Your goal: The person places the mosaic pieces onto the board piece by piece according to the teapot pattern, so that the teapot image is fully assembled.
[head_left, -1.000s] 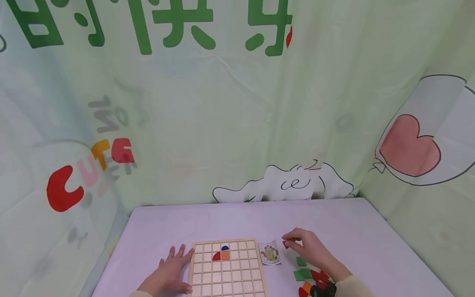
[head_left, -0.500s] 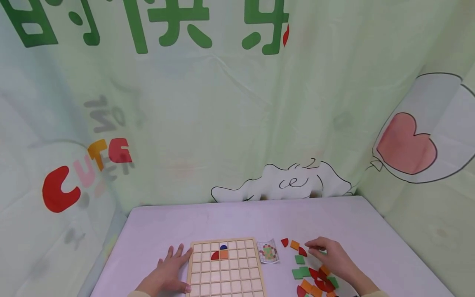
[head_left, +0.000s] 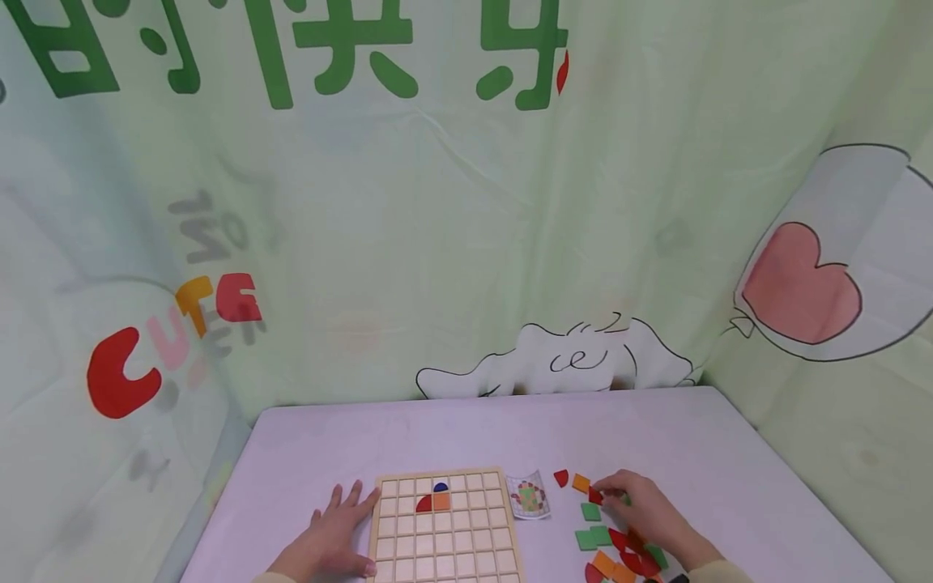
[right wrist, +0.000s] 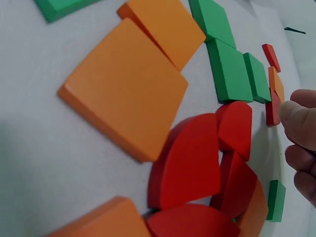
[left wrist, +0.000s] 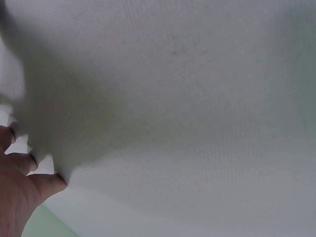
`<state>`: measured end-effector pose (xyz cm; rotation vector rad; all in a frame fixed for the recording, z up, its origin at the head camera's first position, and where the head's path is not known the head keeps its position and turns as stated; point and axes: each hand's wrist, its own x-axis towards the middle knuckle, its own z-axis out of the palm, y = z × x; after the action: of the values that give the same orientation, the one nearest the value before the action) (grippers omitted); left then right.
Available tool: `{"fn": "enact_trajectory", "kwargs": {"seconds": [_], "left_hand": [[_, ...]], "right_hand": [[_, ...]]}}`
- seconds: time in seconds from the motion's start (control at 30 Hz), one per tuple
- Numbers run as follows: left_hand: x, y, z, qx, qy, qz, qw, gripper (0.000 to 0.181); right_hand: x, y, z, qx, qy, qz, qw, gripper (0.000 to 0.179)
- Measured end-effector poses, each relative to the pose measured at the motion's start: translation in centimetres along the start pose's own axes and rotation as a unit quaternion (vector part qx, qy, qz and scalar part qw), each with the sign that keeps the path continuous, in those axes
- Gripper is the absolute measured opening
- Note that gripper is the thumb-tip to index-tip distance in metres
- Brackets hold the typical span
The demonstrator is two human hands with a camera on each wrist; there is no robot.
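My left hand (head_left: 331, 530) lies with spread fingers at the left edge of a wooden grid board (head_left: 404, 546), its fingertips and thumb touching the frame. In the left wrist view the left hand (left wrist: 24, 190) shows only in the lower left corner. On the board sit a red quarter-circle block (head_left: 425, 504), an orange square block (head_left: 441, 501) and a blue half-circle block (head_left: 440, 487). My right hand (head_left: 649, 510) pinches another red quarter-circle block (head_left: 594, 495) between thumb and index finger, at table level. In the right wrist view the right hand (right wrist: 301, 133) partly covers that block's side.
A small printed picture card (head_left: 528, 495) lies right of the board. Loose green blocks (head_left: 591, 512), orange blocks (head_left: 604, 562) and red blocks (head_left: 632, 560) lie scattered near my right hand. Beyond the table (head_left: 437, 429), a printed curtain (head_left: 350, 243) hangs.
My right hand first let go of a red quarter-circle block near the card, uncovering an orange block beside it. It drew back right, then came left to another red block. The left hand stayed put.
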<state>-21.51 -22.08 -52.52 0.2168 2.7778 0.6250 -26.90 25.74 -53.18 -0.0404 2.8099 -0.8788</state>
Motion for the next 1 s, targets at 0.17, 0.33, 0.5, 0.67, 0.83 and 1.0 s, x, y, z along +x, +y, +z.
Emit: {"fn": "enact_trajectory", "kwargs": {"seconds": [0.17,0.33,0.5,0.67,0.83,1.0], "left_hand": [[0.0,0.1,0.0,0.003,0.0,-0.002,1.0,0.106],[0.1,0.2,0.1,0.006,-0.004,-0.005,1.0,0.106],[0.1,0.1,0.1,0.006,-0.003,-0.006,1.0,0.106],[0.1,0.1,0.0,0.002,-0.002,-0.005,1.0,0.107],[-0.1,0.1,-0.1,-0.002,0.001,0.002,1.0,0.107],[0.0,0.1,0.0,0.001,-0.001,-0.002,1.0,0.107]], "right_hand": [[0.5,0.0,0.4,-0.023,0.001,-0.012,0.9997,0.026],[1.0,0.2,0.7,-0.044,0.007,-0.023,0.9987,0.029],[1.2,0.3,1.1,-0.053,0.015,-0.024,0.9982,0.029],[1.1,0.1,1.2,-0.056,0.024,-0.027,0.9978,0.027],[1.2,-0.1,1.3,-0.057,0.027,-0.019,0.9979,0.026],[1.3,-0.1,1.5,-0.047,0.026,-0.006,0.9985,0.027]]}}
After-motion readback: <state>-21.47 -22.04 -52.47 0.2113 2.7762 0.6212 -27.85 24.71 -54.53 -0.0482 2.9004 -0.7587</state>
